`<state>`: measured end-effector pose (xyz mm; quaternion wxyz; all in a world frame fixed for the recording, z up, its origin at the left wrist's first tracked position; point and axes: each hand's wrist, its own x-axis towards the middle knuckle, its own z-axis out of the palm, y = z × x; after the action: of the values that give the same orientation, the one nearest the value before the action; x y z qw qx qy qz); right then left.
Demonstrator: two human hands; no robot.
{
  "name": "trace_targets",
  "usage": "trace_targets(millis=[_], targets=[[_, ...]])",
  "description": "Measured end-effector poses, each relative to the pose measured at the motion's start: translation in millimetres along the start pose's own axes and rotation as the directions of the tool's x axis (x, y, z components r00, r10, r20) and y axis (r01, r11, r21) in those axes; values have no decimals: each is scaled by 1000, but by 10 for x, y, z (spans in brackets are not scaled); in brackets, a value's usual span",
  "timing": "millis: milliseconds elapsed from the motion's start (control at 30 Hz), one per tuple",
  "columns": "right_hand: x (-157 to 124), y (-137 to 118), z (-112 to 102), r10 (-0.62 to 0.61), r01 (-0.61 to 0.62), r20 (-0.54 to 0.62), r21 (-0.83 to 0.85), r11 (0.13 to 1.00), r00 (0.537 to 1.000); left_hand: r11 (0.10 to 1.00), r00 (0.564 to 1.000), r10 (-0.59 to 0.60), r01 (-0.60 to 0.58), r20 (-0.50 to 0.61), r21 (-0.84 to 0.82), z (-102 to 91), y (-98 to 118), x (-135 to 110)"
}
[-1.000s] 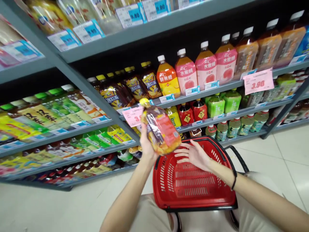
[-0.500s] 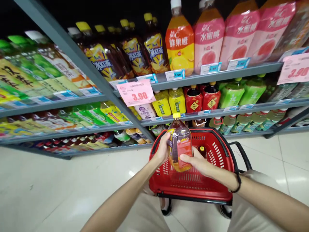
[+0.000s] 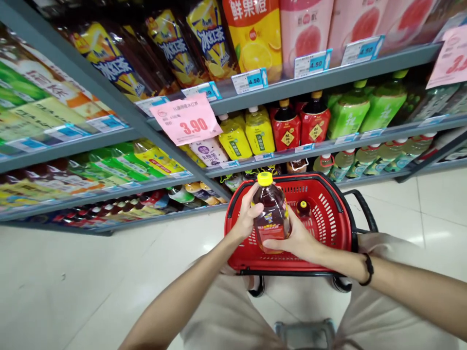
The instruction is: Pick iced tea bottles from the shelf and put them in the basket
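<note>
I hold a brown tea bottle [image 3: 272, 216] with a yellow cap and a red and yellow label upright, just above the red shopping basket [image 3: 330, 226]. My left hand [image 3: 247, 218] grips its left side near the shoulder. My right hand [image 3: 297, 239] wraps around its lower right side. Inside the basket stands another dark bottle with a red cap [image 3: 303, 209], right of the one I hold.
Grey store shelves [image 3: 317, 80] full of drink bottles run across the top, with a pink 3.90 price sign [image 3: 185, 119] hanging at the upright. The basket has a black handle [image 3: 367, 214] on its right. Pale glossy floor tiles [image 3: 73, 287] stretch left and right. My knees are below.
My left hand brought the bottle down from shelf height and turned it upright. My right hand, open before, closed on it. The view has dropped and moved closer to the shelves.
</note>
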<state>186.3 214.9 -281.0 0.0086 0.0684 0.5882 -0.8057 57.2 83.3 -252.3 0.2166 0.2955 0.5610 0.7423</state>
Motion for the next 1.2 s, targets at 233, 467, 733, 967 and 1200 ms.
trace_targets(millis=[233, 467, 733, 967, 1200], targets=[[63, -8, -208, -39, 24, 135, 109, 994, 990, 981, 998, 62, -61, 5, 186, 106, 96, -33], [42, -113, -251, -27, 12, 125, 117, 993, 992, 964, 991, 104, -123, 89, 236, 258, 171, 29], [-104, -75, -297, 12, -22, 175, 55, 998, 984, 945, 994, 47, -77, 100, 317, 284, 115, -47], [98, 100, -370, 109, -144, 142, 272, 951, 984, 962, 992, 121, -123, 24, 243, 253, 95, -51], [262, -320, -291, 177, -287, 262, 479, 829, 949, 985, 986, -120, 133, -120, 107, 254, 133, -5]])
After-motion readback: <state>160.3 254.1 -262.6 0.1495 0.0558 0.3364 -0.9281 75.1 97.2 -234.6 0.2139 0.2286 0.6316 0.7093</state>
